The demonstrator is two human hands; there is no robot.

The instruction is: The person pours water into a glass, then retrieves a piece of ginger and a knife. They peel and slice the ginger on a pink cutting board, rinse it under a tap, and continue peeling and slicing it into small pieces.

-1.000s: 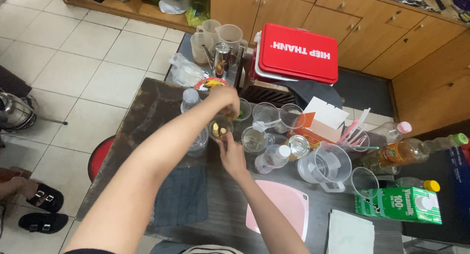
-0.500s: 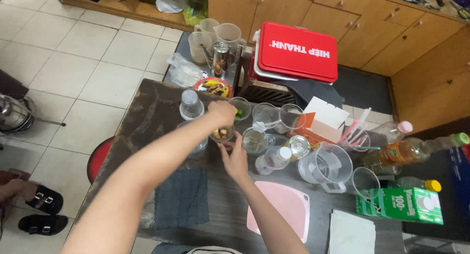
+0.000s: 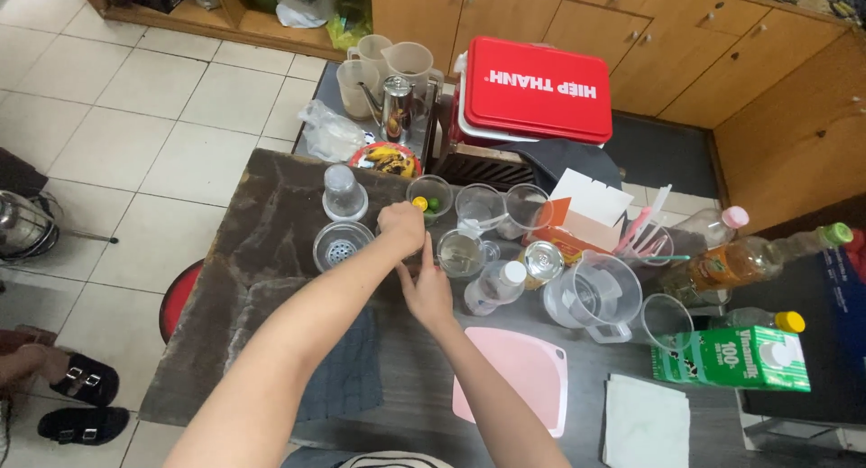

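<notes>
Near the middle of the dark table, the left hand is clenched into a fist, knuckles up; what it grips, if anything, cannot be told. It sits just beside a small glass bowl holding green limes, toward the far edge. The right hand rests open, fingers stretched flat, next to a glass of pale liquid. A metal strainer lies left of the fist, a pink cutting board by the near edge
</notes>
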